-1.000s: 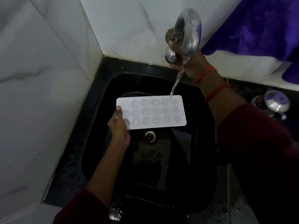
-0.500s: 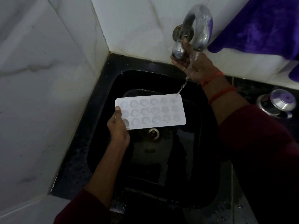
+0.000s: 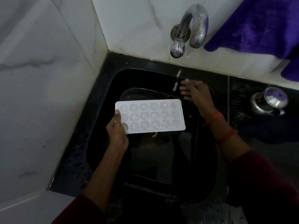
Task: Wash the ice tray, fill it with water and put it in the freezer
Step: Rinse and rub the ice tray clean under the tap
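- The ice tray (image 3: 150, 116) hangs level over the middle of the black sink (image 3: 103, 120), cavities up, long axis running left to right
- The left hand (image 3: 117, 130) pinches its left short end, thumb on top (the fingers beneath are hidden)
- The right hand (image 3: 198, 94) holds nothing, its fingers loosely spread just past the tray's far right corner, beside a thin trickle (image 3: 175, 85) from the tap (image 3: 194, 25)
- The tray's free right end lies toward the right hand, so I judge that hand the nearer one to steady it

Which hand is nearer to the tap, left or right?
Right. The right hand hangs below the tap, not touching it; the left hand is farther down, holding the ice tray by its left end.
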Demonstrator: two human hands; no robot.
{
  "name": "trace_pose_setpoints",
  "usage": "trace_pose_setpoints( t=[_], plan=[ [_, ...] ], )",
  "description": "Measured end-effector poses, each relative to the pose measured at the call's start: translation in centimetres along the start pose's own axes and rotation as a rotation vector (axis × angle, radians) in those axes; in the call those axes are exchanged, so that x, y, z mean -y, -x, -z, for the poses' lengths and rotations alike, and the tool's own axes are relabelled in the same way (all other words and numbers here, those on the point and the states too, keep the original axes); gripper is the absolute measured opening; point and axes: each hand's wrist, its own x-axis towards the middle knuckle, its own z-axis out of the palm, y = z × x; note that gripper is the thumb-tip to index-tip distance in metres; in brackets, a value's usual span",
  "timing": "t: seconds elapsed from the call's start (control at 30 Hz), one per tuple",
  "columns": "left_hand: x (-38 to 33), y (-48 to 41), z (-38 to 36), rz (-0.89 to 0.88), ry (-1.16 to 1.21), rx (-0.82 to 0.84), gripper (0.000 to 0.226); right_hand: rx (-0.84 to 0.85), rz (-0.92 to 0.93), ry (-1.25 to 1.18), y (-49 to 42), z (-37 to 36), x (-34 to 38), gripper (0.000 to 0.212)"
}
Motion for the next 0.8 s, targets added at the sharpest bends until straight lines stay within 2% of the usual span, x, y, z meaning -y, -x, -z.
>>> trace_pose_setpoints(
  t=[0.13,0.23,0.43,0.57,0.8],
  plan=[
    [0.5,0.8,0.6,0.017,-0.009,0.007,0.041,0.022,0.063,0.178,4.7,1.5,-3.8,0.023],
    [1.0,1.5,1.2,0.019,-0.037,0.015,0.040,0.010,0.096,0.200,8.7,1.6,-5.6,0.018],
    [2.6,2.7,2.7,0.040,-0.070,0.031,0.035,-0.032,0.210,0.258,14.4,1.1,-8.1,0.027],
    [3.5,3.6,3.6,0.038,-0.077,0.045,0.030,-0.050,0.285,0.446,15.7,1.2,-9.1,0.033],
    [4.1,5.4,4.5,0.009,-0.102,0.067,0.027,-0.022,0.230,0.628,16.9,1.5,-8.8,0.029]
  ],
)
